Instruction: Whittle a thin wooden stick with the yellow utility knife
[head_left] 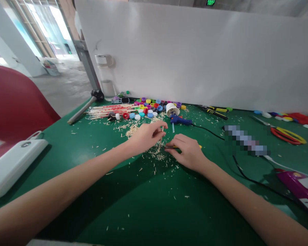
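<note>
Near the middle of the table my left hand [145, 137] pinches a short thin wooden stick [161, 139], held upright with its lower end down among pale wood shavings [159, 156]. My right hand [188, 150] is closed around a yellow-handled craft knife [200, 147]; its dark blade points left, toward the stick. Whether the blade touches the wood I cannot tell. A heap of shavings [132, 130] lies just behind my left hand. Beyond my right hand rests a blue glue gun [181, 120] with a pale glue stick beneath its front.
Colourful bottle caps [150, 109], wrapped sticks [110, 111] and a white cup [172, 110] line the back. A hammer [82, 109] lies back left, a white power bank-like box [17, 167] left. Pliers [217, 111], scissors [287, 133] and a purple power strip [299, 186] are right.
</note>
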Tool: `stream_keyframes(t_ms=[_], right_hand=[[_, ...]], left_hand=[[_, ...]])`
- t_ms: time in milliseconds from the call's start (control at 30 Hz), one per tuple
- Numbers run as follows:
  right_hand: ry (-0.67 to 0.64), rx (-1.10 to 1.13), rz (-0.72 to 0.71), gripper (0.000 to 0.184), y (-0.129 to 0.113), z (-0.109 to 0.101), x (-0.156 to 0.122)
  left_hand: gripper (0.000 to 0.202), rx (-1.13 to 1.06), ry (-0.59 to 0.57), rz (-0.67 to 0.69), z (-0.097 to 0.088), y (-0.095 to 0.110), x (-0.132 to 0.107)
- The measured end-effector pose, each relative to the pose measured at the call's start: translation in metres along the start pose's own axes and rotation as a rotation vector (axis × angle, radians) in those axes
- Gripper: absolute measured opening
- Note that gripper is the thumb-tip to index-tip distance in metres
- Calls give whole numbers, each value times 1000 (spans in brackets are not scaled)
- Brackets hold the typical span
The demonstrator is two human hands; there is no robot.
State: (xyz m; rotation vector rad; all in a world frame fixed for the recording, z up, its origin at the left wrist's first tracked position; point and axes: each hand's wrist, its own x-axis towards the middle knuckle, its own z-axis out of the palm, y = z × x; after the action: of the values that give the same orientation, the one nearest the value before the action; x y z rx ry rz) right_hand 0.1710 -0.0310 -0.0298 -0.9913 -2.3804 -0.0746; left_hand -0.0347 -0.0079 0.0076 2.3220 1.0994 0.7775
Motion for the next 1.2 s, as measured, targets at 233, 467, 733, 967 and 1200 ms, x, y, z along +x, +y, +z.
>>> stream_keyframes(t_ms=[233, 467, 733, 967, 1200], right_hand=[[-135, -159, -95, 25, 2, 8, 0], [-103, -135, -87, 26, 6, 9, -4], [-78, -181, -85, 26, 2, 7, -5], [-248, -74, -31, 20, 10, 4, 5], [-62, -255, -160, 28, 1, 7, -5]], left_hand=[[21, 61, 1, 30, 3, 5, -1], [22, 124, -31, 64, 5, 12, 0], [15, 14, 45, 43, 2, -3, 2], [19, 110, -10, 169, 6, 8, -1], [15, 83, 59, 65, 4, 3, 0]])
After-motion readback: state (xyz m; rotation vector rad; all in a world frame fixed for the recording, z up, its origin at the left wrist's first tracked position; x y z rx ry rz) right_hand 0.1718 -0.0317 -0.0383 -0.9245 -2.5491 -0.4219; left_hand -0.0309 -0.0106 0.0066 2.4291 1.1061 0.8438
